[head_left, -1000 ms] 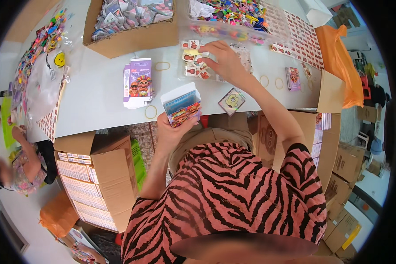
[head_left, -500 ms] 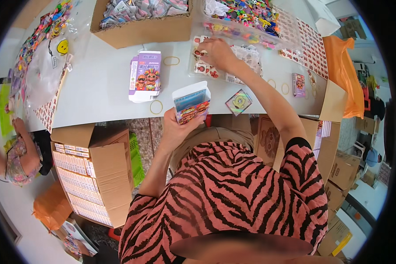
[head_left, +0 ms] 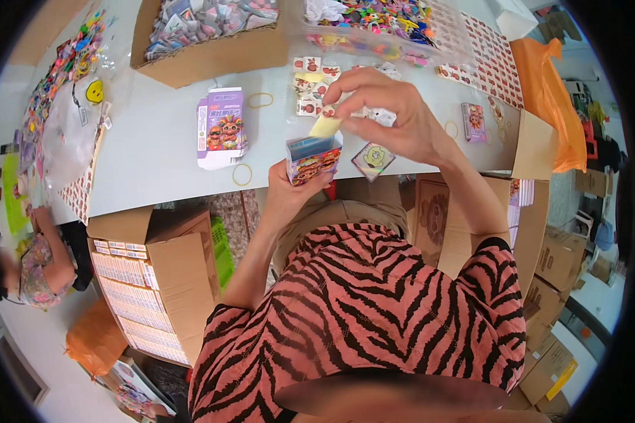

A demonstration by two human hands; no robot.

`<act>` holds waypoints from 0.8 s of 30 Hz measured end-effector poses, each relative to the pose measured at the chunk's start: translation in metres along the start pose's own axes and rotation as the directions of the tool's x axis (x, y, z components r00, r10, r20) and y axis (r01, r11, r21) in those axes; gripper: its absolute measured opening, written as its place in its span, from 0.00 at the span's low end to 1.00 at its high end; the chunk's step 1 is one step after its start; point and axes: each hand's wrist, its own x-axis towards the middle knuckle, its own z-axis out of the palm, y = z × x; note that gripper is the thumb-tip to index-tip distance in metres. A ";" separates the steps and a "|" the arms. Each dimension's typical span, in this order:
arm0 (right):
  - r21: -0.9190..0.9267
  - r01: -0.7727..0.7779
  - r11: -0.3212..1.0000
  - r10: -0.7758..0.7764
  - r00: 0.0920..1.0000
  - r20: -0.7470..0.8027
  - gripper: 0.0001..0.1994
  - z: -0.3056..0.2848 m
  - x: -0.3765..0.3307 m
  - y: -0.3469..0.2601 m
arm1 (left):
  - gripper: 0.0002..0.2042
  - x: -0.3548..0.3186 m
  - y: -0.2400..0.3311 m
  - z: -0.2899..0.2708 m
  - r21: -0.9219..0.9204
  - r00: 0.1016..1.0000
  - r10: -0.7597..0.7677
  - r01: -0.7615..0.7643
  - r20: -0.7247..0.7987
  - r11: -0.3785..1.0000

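Note:
My left hand (head_left: 286, 189) is closed around a small open-topped printed box (head_left: 313, 168), tilted toward me at the table's near edge. Just above its opening, my right hand (head_left: 395, 116) pinches a pale yellow slip (head_left: 325, 126) between thumb and fingers. The slip's lower end meets the box's mouth; how far it reaches inside I cannot tell. Behind that hand lie small square stickers with red figures (head_left: 307, 107), partly covered. A shiny card with a green figure (head_left: 373, 160) rests below the right wrist. Further left lies a purple box with open flaps (head_left: 221, 131).
A carton of grey packets (head_left: 212, 60) and a clear tub of colourful trinkets (head_left: 374, 39) stand at the back. Rubber bands (head_left: 242, 175) and a small purple pack (head_left: 474, 122) lie about. Below the table's left is a carton of packed boxes (head_left: 137, 296); a person (head_left: 46, 264) sits beyond.
My right hand has come back from the stickers toward the box, now with the yellow slip in its fingers. The left hand keeps the box, slightly higher in view.

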 end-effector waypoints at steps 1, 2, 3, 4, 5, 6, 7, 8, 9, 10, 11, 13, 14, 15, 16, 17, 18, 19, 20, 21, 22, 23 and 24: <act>-0.029 0.010 1.000 -0.008 0.999 0.050 0.04 -0.001 -0.004 -0.002 | 0.12 0.002 -0.001 0.002 0.013 1.000 0.011 -0.011 0.016 1.000; -0.056 0.022 0.998 -0.016 0.995 0.102 0.05 -0.001 -0.007 -0.004 | 0.12 0.003 -0.002 0.003 0.017 1.000 0.009 -0.009 0.024 1.000; -0.058 0.018 0.998 -0.013 0.996 0.092 0.05 0.000 -0.010 -0.005 | 0.13 0.003 -0.003 0.004 0.050 0.998 0.023 -0.026 0.058 0.998; -0.106 0.014 0.994 -0.005 0.997 0.082 0.05 0.002 -0.013 -0.004 | 0.14 0.004 -0.003 0.004 0.082 0.995 0.036 -0.044 0.091 0.996; -0.153 0.008 0.988 0.003 0.997 0.073 0.05 0.004 -0.016 -0.004 | 0.14 0.003 -0.005 0.006 0.085 0.995 0.034 -0.042 0.098 0.996; -0.154 0.007 0.988 0.003 0.998 0.067 0.05 0.006 -0.018 -0.003 | 0.14 0.004 -0.007 0.008 0.083 0.993 0.046 -0.055 0.107 0.995; -0.160 0.042 0.986 -0.029 0.996 0.084 0.05 0.008 -0.020 -0.002 | 0.14 0.004 -0.008 0.009 0.081 0.992 0.058 -0.068 0.116 0.994; -0.166 0.077 0.983 -0.060 0.993 0.102 0.05 0.010 -0.021 -0.002 | 0.14 0.003 -0.008 0.009 0.083 0.991 0.057 -0.068 0.122 0.994; -0.171 0.074 0.983 -0.058 0.993 0.099 0.05 0.011 -0.023 -0.001 | 0.14 0.003 -0.009 0.010 0.083 0.992 0.047 -0.057 0.113 0.995; -0.135 0.048 0.990 -0.041 0.998 0.056 0.05 0.011 -0.024 -0.001 | 0.14 0.003 -0.010 0.011 0.082 0.994 0.037 -0.046 0.105 0.996; -0.099 0.023 0.995 -0.022 1.000 0.014 0.05 0.010 -0.025 0.000 | 0.14 0.003 -0.012 0.011 0.079 0.993 0.038 -0.047 0.111 0.996; -0.134 -0.058 0.989 0.052 0.997 -0.048 0.05 -0.007 -0.024 0.005 | 0.14 0.001 -0.015 0.007 0.091 0.996 0.053 -0.059 0.068 0.994; -0.158 -0.137 0.978 0.120 0.986 -0.113 0.05 -0.018 -0.022 0.011 | 0.14 0.000 -0.014 0.007 0.087 0.996 0.054 -0.060 0.066 0.994; -0.159 -0.136 0.978 0.119 0.987 -0.110 0.05 -0.027 -0.022 0.024 | 0.14 -0.001 -0.012 0.006 0.067 0.998 0.040 -0.043 0.048 0.997; -0.272 -0.203 0.941 0.165 0.974 -0.157 0.06 -0.037 -0.022 0.041 | 0.14 -0.001 -0.011 0.005 0.044 0.999 0.024 -0.025 0.040 0.999; -0.376 -0.269 0.887 0.203 0.957 -0.206 0.06 -0.044 -0.023 0.058 | 0.14 0.000 -0.011 0.005 0.040 0.999 0.024 -0.026 0.045 0.999; -0.381 -0.273 0.883 0.206 0.956 -0.207 0.06 -0.049 -0.025 0.075 | 0.15 0.000 -0.011 0.005 0.017 0.999 0.022 -0.023 0.046 1.000; -0.485 -0.326 0.811 0.275 0.945 -0.176 0.07 -0.052 -0.028 0.093 | 0.15 0.000 -0.010 0.005 -0.006 0.999 0.021 -0.021 0.047 1.000; -0.582 -0.362 0.728 0.343 0.927 -0.148 0.08 -0.051 -0.030 0.108 | 0.15 -0.001 -0.009 0.006 -0.009 0.999 0.022 -0.021 0.046 1.000; -0.584 -0.363 0.726 0.346 0.927 -0.147 0.08 -0.048 -0.032 0.120 | 0.14 -0.001 -0.006 0.007 -0.032 0.999 -0.003 0.004 0.034 0.999; -0.644 -0.292 0.707 0.283 0.951 -0.121 0.09 -0.044 -0.034 0.129 | 0.14 -0.002 -0.004 0.007 -0.055 0.999 -0.028 0.029 0.021 0.998; -0.699 -0.220 0.680 0.221 0.971 -0.090 0.11 -0.041 -0.036 0.136 | 0.14 -0.002 -0.005 0.007 -0.058 0.999 -0.029 0.030 0.020 0.998; -0.698 -0.216 0.683 0.221 0.972 -0.084 0.11 -0.037 -0.033 0.139 | 0.14 -0.002 -0.008 0.004 -0.029 1.000 -0.005 0.006 0.022 1.000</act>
